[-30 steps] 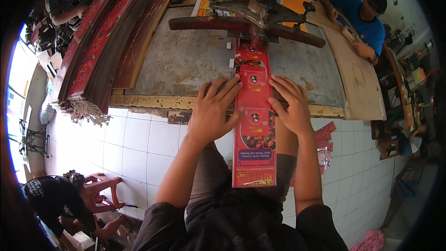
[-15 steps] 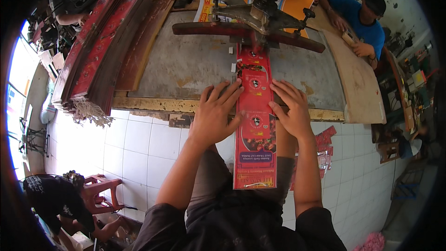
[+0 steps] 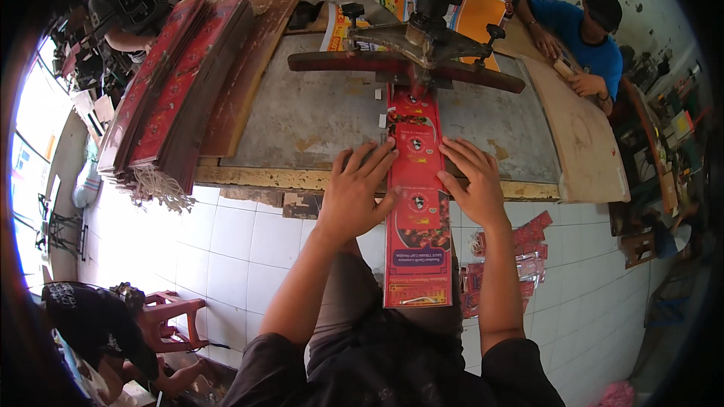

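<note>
A long stack of red printed cardboard sheets (image 3: 417, 203) lies across the front edge of a worn metal-topped table (image 3: 317, 117), its far end under the bar of a cutting press (image 3: 411, 53). My left hand (image 3: 356, 190) presses flat against the stack's left side, fingers spread. On the stack's right side my right hand (image 3: 469, 181) lies flat in the same way. The near end of the stack hangs over my lap.
Tall piles of red sheets (image 3: 162, 98) lean on the table's left. A wooden board (image 3: 577, 139) lies at the right, where a person in a blue shirt (image 3: 584, 38) sits. Red offcuts (image 3: 520, 256) litter the white tiled floor. Another person (image 3: 90, 324) crouches at lower left.
Both hands and the red stack hold nearly the same position; the view has shifted slightly, and the stack has slid a little nearer the press.
</note>
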Demonstrator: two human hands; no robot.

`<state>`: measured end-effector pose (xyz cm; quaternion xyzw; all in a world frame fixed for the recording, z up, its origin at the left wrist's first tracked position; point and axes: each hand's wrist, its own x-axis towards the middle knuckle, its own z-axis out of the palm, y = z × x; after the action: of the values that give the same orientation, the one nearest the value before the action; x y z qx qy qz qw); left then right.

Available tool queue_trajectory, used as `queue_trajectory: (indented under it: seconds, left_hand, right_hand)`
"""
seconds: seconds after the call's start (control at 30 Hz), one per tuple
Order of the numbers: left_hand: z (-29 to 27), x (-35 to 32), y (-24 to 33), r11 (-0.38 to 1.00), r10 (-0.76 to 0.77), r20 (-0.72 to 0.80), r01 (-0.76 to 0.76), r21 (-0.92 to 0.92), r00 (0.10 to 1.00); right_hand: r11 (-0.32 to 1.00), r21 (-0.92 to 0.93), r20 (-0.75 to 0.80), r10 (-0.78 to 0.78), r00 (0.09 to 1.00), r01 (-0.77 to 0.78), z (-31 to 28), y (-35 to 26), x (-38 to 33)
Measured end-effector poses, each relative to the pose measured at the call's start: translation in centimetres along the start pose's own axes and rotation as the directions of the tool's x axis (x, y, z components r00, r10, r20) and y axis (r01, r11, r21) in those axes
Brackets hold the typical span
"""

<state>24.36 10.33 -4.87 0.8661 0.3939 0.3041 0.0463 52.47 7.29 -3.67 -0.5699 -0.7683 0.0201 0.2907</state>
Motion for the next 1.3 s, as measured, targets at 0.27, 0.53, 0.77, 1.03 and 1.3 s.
queue_trajectory:
  seconds: [0.27,0.53,0.77,1.03,1.3]
  left_hand:
    - [0.3,0.0,0.0,0.999,0.015,0.001,-0.015,0.030,1.000]
    - [0.2,-0.7,-0.2,0.998,0.043,0.000,-0.043,0.038,0.999]
    - [1.2,-2.8,0.1,0.998,0.016,-0.029,-0.014,0.068,0.999]
    - [2.9,-4.8,-0.1,0.995,-0.015,-0.097,0.024,0.094,0.995]
    - [5.1,-6.0,-0.5,0.987,0.004,-0.192,0.026,0.159,0.981]
  right_hand:
    - [1.000,-0.003,-0.009,-0.002,1.000,0.002,0.3,0.6,-0.4]
    - [1.000,0.012,0.002,-0.006,1.000,0.006,-0.1,0.3,-0.2]
    - [0.999,0.048,-0.025,-0.014,1.000,0.015,0.0,0.1,-0.4]
    - [0.999,0.045,-0.033,-0.020,0.999,0.021,-0.1,0.1,-0.2]
    - [0.999,0.051,-0.025,-0.015,1.000,0.016,-0.2,0.3,-0.6]
